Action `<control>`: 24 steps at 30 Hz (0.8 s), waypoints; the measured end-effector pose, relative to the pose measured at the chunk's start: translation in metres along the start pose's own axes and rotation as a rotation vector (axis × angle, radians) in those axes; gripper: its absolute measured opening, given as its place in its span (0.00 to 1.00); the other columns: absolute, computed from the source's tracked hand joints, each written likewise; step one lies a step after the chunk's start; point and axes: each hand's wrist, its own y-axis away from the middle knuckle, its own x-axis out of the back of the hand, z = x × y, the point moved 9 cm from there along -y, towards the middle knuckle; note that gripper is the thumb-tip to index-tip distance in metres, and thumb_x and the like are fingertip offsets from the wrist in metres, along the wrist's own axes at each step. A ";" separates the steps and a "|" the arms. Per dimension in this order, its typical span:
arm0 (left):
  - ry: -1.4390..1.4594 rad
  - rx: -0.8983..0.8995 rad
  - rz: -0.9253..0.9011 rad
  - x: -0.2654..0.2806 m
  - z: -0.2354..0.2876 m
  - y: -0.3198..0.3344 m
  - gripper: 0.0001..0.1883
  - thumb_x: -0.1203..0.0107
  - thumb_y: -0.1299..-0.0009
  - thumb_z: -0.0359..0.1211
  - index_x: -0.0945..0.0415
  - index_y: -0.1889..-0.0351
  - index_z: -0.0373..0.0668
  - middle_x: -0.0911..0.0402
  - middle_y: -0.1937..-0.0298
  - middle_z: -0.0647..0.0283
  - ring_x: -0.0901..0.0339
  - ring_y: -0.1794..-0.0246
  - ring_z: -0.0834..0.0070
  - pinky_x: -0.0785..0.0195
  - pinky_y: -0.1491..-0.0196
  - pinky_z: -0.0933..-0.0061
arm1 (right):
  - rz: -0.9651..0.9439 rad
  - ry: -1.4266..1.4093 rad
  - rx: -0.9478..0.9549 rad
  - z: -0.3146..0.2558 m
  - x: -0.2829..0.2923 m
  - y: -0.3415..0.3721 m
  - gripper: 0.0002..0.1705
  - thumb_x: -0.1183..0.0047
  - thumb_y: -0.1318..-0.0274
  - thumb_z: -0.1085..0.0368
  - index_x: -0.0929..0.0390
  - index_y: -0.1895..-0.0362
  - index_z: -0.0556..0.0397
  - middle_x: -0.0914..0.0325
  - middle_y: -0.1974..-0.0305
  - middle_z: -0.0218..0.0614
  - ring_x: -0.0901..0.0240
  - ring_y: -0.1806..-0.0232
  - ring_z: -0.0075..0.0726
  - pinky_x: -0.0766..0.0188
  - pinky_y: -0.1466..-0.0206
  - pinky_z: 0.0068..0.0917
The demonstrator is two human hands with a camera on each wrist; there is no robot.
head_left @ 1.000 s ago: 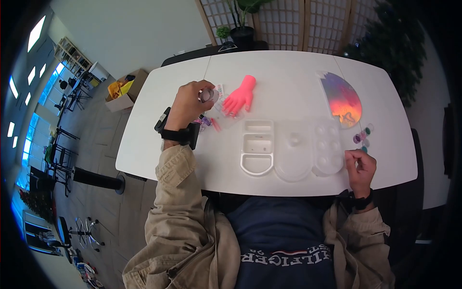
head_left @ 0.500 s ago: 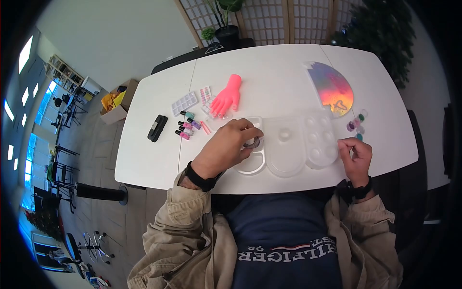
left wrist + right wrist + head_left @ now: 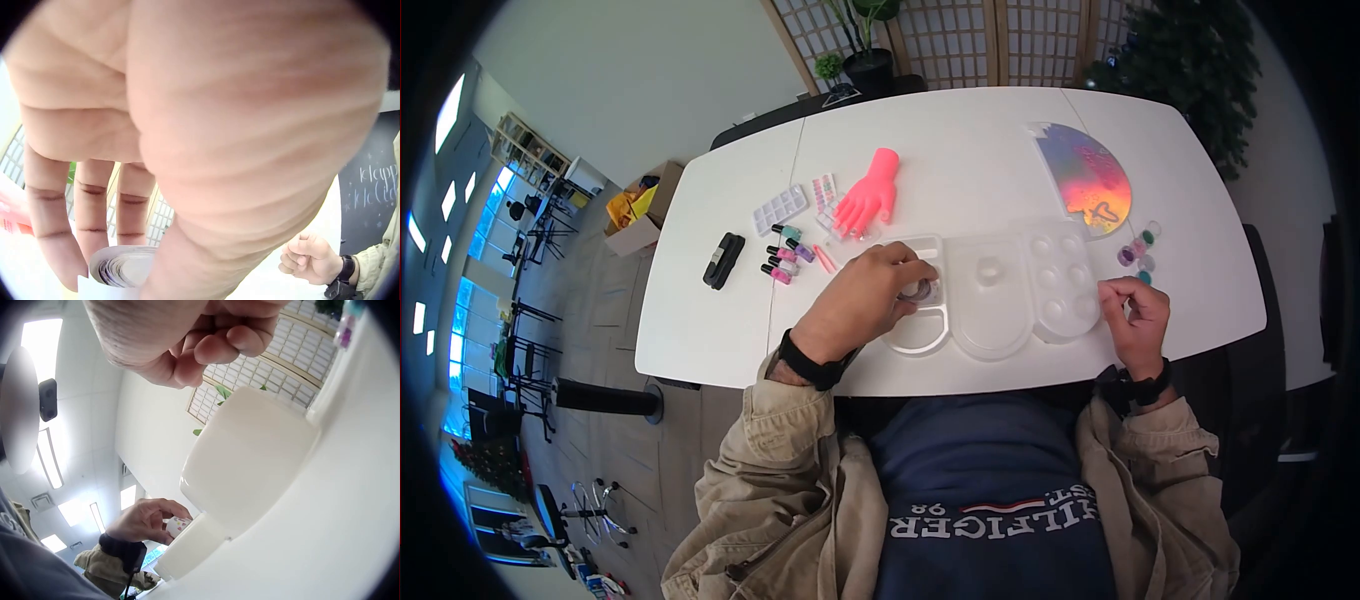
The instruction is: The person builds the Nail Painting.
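Note:
My left hand (image 3: 850, 308) pinches a small roll (image 3: 918, 290) at the middle compartment of the left section of a translucent white tray (image 3: 946, 318). Layers of the roll (image 3: 125, 267) show between thumb and fingers in the left wrist view. Coloured spots mark the side of the roll (image 3: 179, 526) in the right wrist view. Whether it touches the tray's floor is hidden. My right hand (image 3: 1138, 325), fingers loosely curled and holding nothing visible, is just right of the tray's round-welled section (image 3: 1064, 290).
Behind the tray lies a pink model hand (image 3: 870, 192). Polish bottles (image 3: 784, 262), a black object (image 3: 723, 261) and a compartmented case (image 3: 780, 209) are at the left. A shiny multicoloured sheet (image 3: 1090, 180) and small round pots (image 3: 1138, 255) lie at the right.
My left hand has come from beside the pink model hand to the tray, carrying the roll, and sits slightly lower into the compartment. My right hand stays beside the tray. The head view has shifted.

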 end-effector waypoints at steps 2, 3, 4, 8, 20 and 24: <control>-0.005 0.048 -0.015 -0.004 -0.002 0.001 0.26 0.22 0.38 0.24 0.12 0.40 0.43 0.17 0.42 0.54 0.13 0.47 0.53 0.17 0.43 0.56 | 0.002 -0.003 0.000 -0.001 -0.001 0.000 0.04 0.31 0.31 0.74 0.12 0.61 0.62 0.17 0.73 0.29 0.30 0.72 0.19 0.33 0.66 0.23; -0.010 0.071 -0.021 -0.005 -0.003 0.001 0.26 0.21 0.38 0.25 0.11 0.40 0.43 0.18 0.42 0.54 0.13 0.47 0.54 0.17 0.43 0.56 | 0.000 0.003 -0.007 0.000 -0.001 0.001 0.04 0.31 0.31 0.74 0.12 0.61 0.62 0.17 0.73 0.29 0.30 0.72 0.19 0.33 0.66 0.22; -0.033 0.073 -0.017 -0.006 -0.004 0.002 0.26 0.21 0.38 0.25 0.11 0.40 0.44 0.18 0.41 0.55 0.12 0.48 0.54 0.17 0.44 0.56 | 0.000 0.009 -0.012 0.002 -0.001 0.002 0.04 0.31 0.32 0.74 0.12 0.61 0.63 0.17 0.72 0.29 0.30 0.72 0.19 0.33 0.66 0.22; -0.095 0.059 -0.006 -0.010 -0.002 0.001 0.24 0.22 0.37 0.26 0.11 0.41 0.44 0.19 0.42 0.55 0.13 0.51 0.54 0.17 0.44 0.56 | -0.015 0.011 -0.015 0.000 -0.001 0.001 0.04 0.31 0.32 0.74 0.11 0.61 0.63 0.17 0.72 0.29 0.30 0.72 0.19 0.32 0.66 0.22; -0.068 -0.074 0.082 -0.005 0.004 -0.001 0.17 0.32 0.32 0.20 0.11 0.44 0.38 0.10 0.48 0.54 0.13 0.49 0.53 0.17 0.46 0.57 | -0.026 -0.005 -0.004 0.000 -0.001 0.002 0.02 0.32 0.32 0.76 0.11 0.60 0.63 0.16 0.71 0.30 0.29 0.71 0.19 0.32 0.65 0.22; -0.024 -0.001 0.090 -0.003 0.002 -0.001 0.13 0.33 0.32 0.20 0.11 0.49 0.36 0.10 0.50 0.53 0.12 0.51 0.52 0.17 0.47 0.56 | -0.037 -0.007 0.004 -0.002 -0.002 0.001 0.02 0.32 0.32 0.76 0.12 0.60 0.62 0.17 0.72 0.29 0.29 0.72 0.19 0.32 0.65 0.22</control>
